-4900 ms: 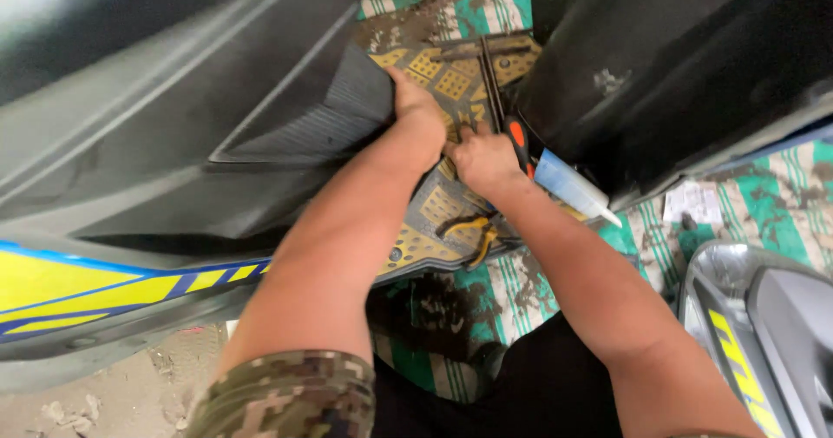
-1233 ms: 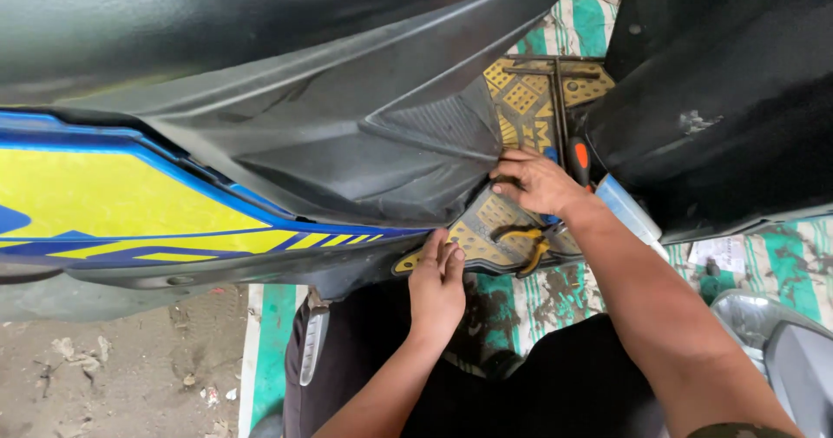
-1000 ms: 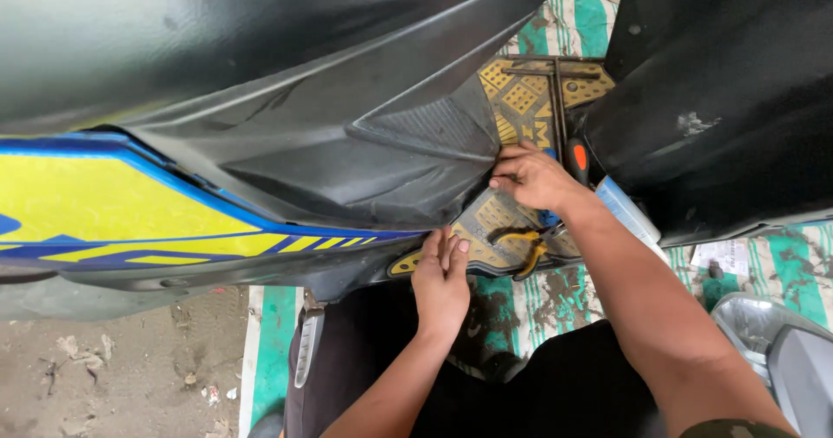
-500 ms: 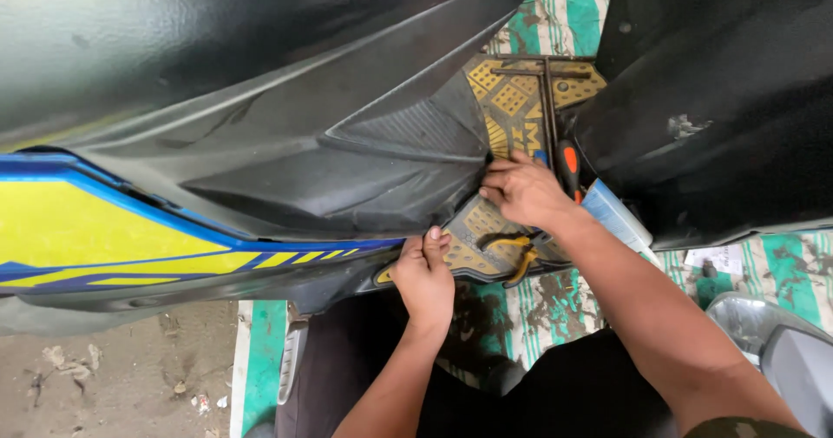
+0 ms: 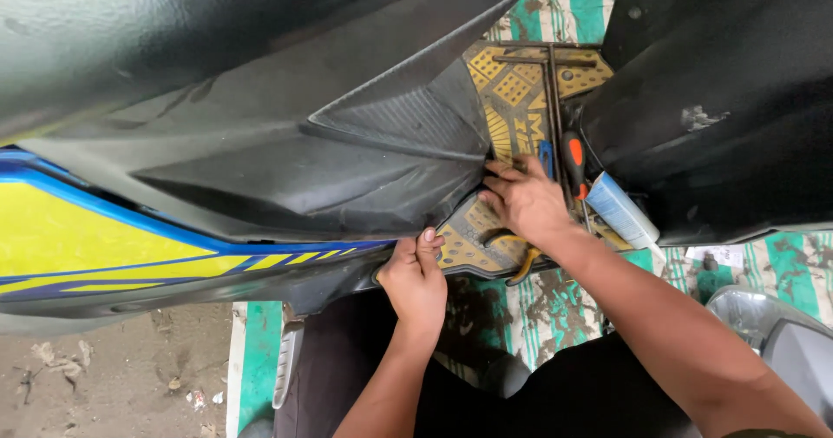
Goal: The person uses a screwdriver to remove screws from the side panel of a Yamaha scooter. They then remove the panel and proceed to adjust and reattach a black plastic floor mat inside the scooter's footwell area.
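Observation:
A large black scooter body panel (image 5: 286, 143) with a yellow and blue stripe (image 5: 95, 247) lies across the view. My left hand (image 5: 415, 277) pinches the panel's lower edge between thumb and fingers. My right hand (image 5: 522, 202) presses its fingertips against the panel's inner edge, above a black and yellow patterned floor mat (image 5: 512, 99). Whether the right hand grips anything is hidden by its own fingers.
A second black panel (image 5: 720, 99) sits at the right. On the mat lie an orange-handled screwdriver (image 5: 573, 162), a blue-handled tool (image 5: 546, 156), a metal wrench (image 5: 553, 82), yellow-handled pliers (image 5: 519, 260) and a pale blue tube (image 5: 619, 210). A green patterned sheet (image 5: 564, 299) covers the ground.
My left hand moved from the panel's inner edge beside the right hand down to the lower edge and closed on it. The right hand stayed at the inner edge.

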